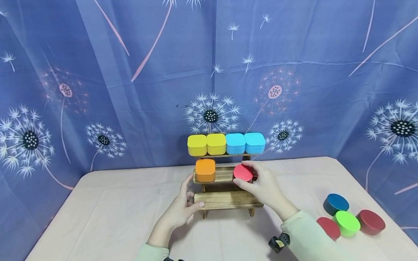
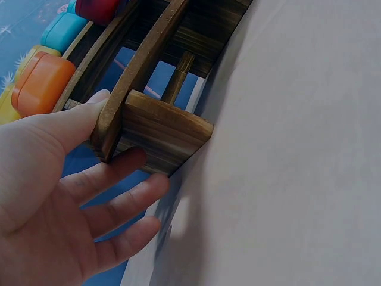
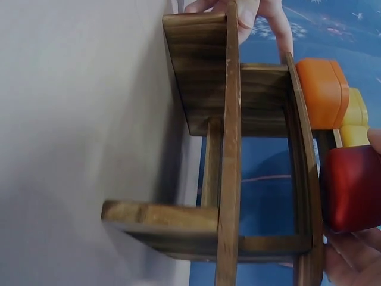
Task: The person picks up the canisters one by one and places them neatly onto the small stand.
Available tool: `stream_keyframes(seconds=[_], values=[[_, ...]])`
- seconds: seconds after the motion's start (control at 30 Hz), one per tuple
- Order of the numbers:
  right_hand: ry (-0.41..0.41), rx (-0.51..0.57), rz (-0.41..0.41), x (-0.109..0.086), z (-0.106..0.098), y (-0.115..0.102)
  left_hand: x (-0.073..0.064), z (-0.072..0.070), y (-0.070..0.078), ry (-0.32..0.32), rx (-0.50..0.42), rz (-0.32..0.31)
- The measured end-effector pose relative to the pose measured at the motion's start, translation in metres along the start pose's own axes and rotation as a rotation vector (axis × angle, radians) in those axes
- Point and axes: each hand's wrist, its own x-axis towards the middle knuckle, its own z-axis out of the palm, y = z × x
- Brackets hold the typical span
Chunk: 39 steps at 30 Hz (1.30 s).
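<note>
A wooden three-tier stand (image 1: 230, 199) stands on the table. My left hand (image 1: 179, 209) grips the left end of its lowest step, thumb on top and a fingertip below the edge in the left wrist view. My right hand (image 1: 265, 182) holds a red round tin (image 1: 242, 173) between thumb and fingers at the right of the middle step; in the right wrist view the red tin (image 3: 353, 188) is right at the step's edge. An orange square tin (image 1: 205, 170) sits at the middle step's left. Two yellow square tins (image 1: 207, 145) and two light-blue square tins (image 1: 245, 144) line the top step.
On the table at the right lie a dark blue round tin (image 1: 335, 204), a bright green round tin (image 1: 346, 223) and two red round tins (image 1: 371, 221). A blue dandelion-print curtain (image 1: 165, 101) hangs behind the table.
</note>
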Motion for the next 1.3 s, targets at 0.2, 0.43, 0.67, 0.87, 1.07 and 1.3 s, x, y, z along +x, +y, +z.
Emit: stream_keyframes(seconds=[0.2, 0.43, 0.67, 0.87, 1.07, 1.3], values=[[0.008, -0.002, -0.011, 0.002, 0.008, -0.005, 0.0, 0.0, 0.0, -0.002, -0.003, -0.004], [0.021, 0.016, 0.043, 0.004, 0.016, -0.009, 0.001, 0.0, 0.0, -0.001, -0.005, 0.0], [-0.02, 0.021, 0.056, 0.0, 0.014, -0.001, 0.001, 0.0, 0.0, -0.005, -0.009, -0.01], [-0.099, 0.018, -0.001, -0.004, 0.006, 0.005, 0.0, 0.0, 0.0, -0.001, 0.004, -0.01], [-0.094, 0.043, 0.034, -0.005, 0.004, 0.005, 0.0, 0.001, -0.001, -0.002, -0.006, -0.013], [-0.027, 0.039, 0.054, -0.006, 0.014, 0.002, 0.001, 0.0, -0.001, 0.003, -0.022, -0.015]])
